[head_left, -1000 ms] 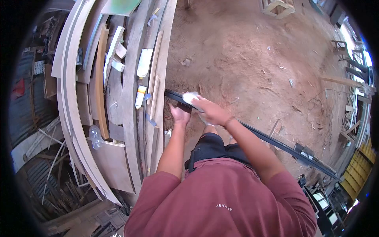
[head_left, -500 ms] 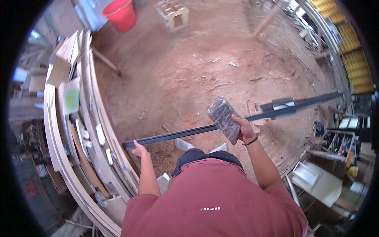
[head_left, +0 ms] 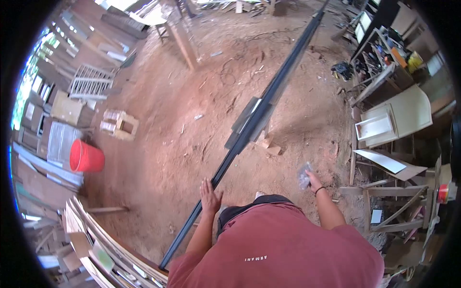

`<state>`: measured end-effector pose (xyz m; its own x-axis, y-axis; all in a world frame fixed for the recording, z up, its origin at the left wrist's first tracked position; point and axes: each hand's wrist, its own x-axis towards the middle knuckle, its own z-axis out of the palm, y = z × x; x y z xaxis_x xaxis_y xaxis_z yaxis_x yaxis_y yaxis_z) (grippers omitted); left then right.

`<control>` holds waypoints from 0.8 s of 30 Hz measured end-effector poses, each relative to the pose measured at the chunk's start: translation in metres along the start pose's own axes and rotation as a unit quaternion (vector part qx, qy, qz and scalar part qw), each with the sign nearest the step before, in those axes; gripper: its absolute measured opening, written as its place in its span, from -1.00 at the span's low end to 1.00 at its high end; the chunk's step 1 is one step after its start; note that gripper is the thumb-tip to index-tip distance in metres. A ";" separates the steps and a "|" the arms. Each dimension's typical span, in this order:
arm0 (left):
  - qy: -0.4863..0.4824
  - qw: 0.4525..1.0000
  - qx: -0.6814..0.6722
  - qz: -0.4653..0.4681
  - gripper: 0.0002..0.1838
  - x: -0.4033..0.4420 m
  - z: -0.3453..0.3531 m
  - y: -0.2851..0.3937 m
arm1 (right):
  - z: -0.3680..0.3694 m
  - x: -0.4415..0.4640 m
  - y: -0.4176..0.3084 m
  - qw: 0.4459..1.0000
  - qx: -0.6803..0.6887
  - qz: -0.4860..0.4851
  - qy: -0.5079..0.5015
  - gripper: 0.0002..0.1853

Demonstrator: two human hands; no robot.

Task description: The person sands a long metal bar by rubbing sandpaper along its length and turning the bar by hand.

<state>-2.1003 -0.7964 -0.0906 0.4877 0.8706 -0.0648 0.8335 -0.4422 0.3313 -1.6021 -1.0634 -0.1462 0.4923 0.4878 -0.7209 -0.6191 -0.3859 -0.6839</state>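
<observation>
the long dark bar point(head_left: 278, 84) runs on a slant across the scene, from the near left beside the stacked boards point(head_left: 98, 252) to the far right. the left hand point(head_left: 210, 198) lies against its near part, fingers stretched out and thumb held apart, not wrapped around it. the right hand point(head_left: 314, 181), with a dark band on the wrist, is out to the right, well apart from the bar; its fingers are closed on one end of a greyish piece point(head_left: 304, 175), which is blurred, so its exact shape and surface are hard to make out.

farther along the bar, a flat dark panel point(head_left: 238, 129) shows at its left side, with a small wood block point(head_left: 273, 150) just to the right on the dirt floor point(head_left: 161, 161). well to the left stands a red bucket point(head_left: 87, 156), and a little beyond it a pale wooden frame point(head_left: 119, 125). a white slatted rack point(head_left: 92, 81) sits farther off on the left, and a wooden post point(head_left: 183, 46) leans at the far side. on the right, a white tray point(head_left: 374, 126) rests on a pale board point(head_left: 417, 113), with a dark bag point(head_left: 342, 70) on the ground farther away.
</observation>
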 end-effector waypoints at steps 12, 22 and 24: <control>-0.022 0.970 0.065 0.233 0.21 0.211 0.038 0.148 | -0.168 -0.058 0.107 0.967 -0.028 -0.005 0.253 -0.68; -0.042 0.947 0.059 0.313 0.18 0.366 0.055 0.265 | -0.135 -0.060 0.088 0.912 0.073 0.147 0.376 -0.49; -0.038 0.943 0.058 0.327 0.19 0.395 0.059 0.287 | -0.136 -0.049 0.073 0.919 -0.076 0.162 0.350 -0.48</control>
<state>-1.6528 -0.5924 -0.0763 0.9202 0.3883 0.0485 0.3695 -0.9031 0.2188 -1.5885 -1.2216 -0.1760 0.6025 -0.2753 -0.7491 -0.7366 -0.5531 -0.3892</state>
